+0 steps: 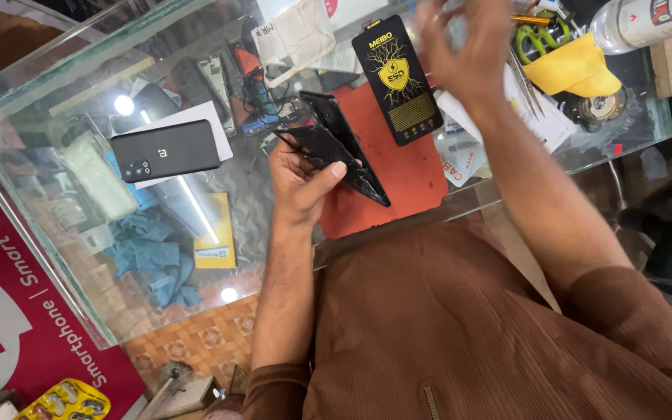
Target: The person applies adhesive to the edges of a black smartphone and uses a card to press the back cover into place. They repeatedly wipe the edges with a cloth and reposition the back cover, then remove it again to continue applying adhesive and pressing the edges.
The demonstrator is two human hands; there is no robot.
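The left hand (301, 183) closes its grip on a dark smartphone (344, 148), thumb pressed across the lower end and fingers wrapped behind, holding it tilted above a red work mat (406, 179) on the glass tabletop (40, 194). A thin black panel seems to lift away from the phone body at an angle; whether it is the screen or the back cover is hard to tell. The right hand (464, 50) hovers farther up the tabletop, fingers loosely curled and blurred; whether it holds anything cannot be told. Beside the phone lies a black flat packet with a yellow shield emblem (397, 82), and off to the left a second black phone (166, 150) rests camera-side up on a white sheet. A yellow cloth (573, 68) and tweezers (526, 82) sit near the right hand. With only one hand supporting it, the half-separated panel could flex and crack, or the phone could slip onto the glass.
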